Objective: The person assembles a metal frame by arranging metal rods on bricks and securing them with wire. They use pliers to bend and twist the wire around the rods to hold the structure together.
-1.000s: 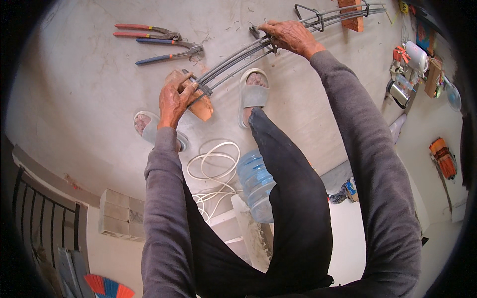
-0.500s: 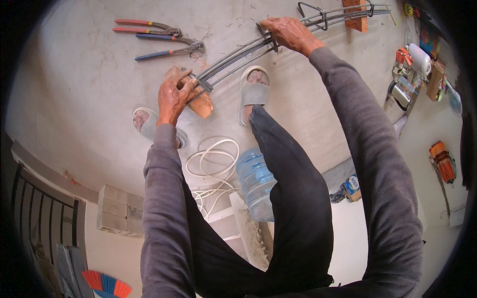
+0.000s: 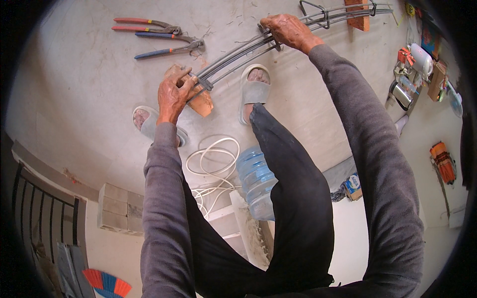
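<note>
Grey steel rods (image 3: pixel 238 52), both hands clamped on them, left hand (image 3: pixel 174 94), right hand (image 3: pixel 285 31).

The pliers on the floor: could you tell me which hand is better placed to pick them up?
Left, probably: the left hand grips the rod bundle nearest the pliers; the right hand is farther away.

Bundle of steel rods (image 3: pixel 298 32) runs left-to-right across floor (image 3: pixel 74 99), near end on a brick (image 3: pixel 198 97), far end on wood block (image 3: pixel 358 12). Two long-handled cutters (image 3: pixel 159 37) lie left of rods; sandalled feet just behind brick; water bottle (image 3: pixel 256 181) and coiled cable (image 3: pixel 213 159) behind feet.
</note>
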{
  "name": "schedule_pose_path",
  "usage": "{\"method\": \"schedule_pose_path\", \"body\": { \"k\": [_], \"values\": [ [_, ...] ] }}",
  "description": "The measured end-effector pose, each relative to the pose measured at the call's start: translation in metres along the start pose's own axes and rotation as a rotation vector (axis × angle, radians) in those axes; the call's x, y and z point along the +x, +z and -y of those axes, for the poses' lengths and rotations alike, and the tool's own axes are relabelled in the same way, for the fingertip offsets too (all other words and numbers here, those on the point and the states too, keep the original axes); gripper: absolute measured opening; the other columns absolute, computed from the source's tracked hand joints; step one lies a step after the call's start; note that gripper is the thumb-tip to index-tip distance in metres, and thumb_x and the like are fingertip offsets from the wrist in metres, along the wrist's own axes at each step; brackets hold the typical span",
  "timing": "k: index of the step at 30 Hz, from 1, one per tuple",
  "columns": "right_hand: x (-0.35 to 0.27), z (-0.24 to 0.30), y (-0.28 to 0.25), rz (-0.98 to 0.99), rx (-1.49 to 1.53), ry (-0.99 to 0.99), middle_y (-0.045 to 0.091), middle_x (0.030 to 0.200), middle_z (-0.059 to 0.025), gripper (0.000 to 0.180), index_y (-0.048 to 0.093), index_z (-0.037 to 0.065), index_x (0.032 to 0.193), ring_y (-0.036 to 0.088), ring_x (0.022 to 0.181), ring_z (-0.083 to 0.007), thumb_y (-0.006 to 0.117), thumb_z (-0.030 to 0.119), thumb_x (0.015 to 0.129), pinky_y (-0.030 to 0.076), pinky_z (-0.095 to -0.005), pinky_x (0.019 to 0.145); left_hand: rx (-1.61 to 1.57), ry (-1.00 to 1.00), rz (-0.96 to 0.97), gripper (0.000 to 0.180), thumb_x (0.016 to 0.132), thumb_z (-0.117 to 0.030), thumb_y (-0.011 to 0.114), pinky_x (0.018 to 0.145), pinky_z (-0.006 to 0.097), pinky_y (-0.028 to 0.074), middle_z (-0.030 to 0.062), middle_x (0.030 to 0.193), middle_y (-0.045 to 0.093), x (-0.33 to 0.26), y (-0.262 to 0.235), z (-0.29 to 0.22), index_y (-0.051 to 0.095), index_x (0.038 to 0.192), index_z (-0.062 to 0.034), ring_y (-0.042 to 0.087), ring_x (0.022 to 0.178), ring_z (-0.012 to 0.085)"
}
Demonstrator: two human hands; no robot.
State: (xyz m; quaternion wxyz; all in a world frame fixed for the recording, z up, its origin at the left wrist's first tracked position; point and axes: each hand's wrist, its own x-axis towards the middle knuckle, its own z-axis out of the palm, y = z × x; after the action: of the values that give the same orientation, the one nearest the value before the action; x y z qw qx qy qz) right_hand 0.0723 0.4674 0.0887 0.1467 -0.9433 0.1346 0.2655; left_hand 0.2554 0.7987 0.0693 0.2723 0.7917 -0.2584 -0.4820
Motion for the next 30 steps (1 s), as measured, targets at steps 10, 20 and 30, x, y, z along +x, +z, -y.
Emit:
{"method": "schedule_pose_path", "body": {
  "k": [10,20,30],
  "values": [
    [0.003,-0.004,0.004,-0.103,0.116,-0.027,0.069,0.086,-0.0205,0.018,0.063,0.005,0.096,0.069,0.083,-0.0377,0.052,-0.004,0.084,0.056,-0.046,0.074,-0.091,-0.056,-0.043,0.038,0.08,-0.032,0.077,0.085,0.036,0.054,0.0185,0.103,0.073,-0.003,0.003,-0.003,0.076,0.112,-0.0096,0.071,0.092,0.0287],
    [0.001,-0.006,0.01,-0.156,0.139,-0.038,0.068,0.087,-0.0186,0.021,0.063,0.007,0.101,0.068,0.084,-0.0372,0.058,0.0,0.081,0.054,-0.0493,0.075,-0.171,-0.052,-0.038,0.039,0.081,-0.028,0.074,0.084,0.034,0.052,0.0162,0.1,0.073,-0.003,0.002,-0.01,0.075,0.112,-0.0041,0.068,0.089,0.0282],
    [-0.051,0.058,-0.013,-0.261,0.103,0.109,0.067,0.081,-0.0146,0.012,0.059,0.008,0.1,0.069,0.082,-0.0359,0.054,0.008,0.088,0.055,-0.0472,0.068,-0.119,0.008,-0.03,0.039,0.079,-0.028,0.074,0.081,0.037,0.05,0.0137,0.093,0.066,0.002,-0.002,-0.015,0.075,0.108,-0.0026,0.065,0.089,0.0286]
  ]
}}
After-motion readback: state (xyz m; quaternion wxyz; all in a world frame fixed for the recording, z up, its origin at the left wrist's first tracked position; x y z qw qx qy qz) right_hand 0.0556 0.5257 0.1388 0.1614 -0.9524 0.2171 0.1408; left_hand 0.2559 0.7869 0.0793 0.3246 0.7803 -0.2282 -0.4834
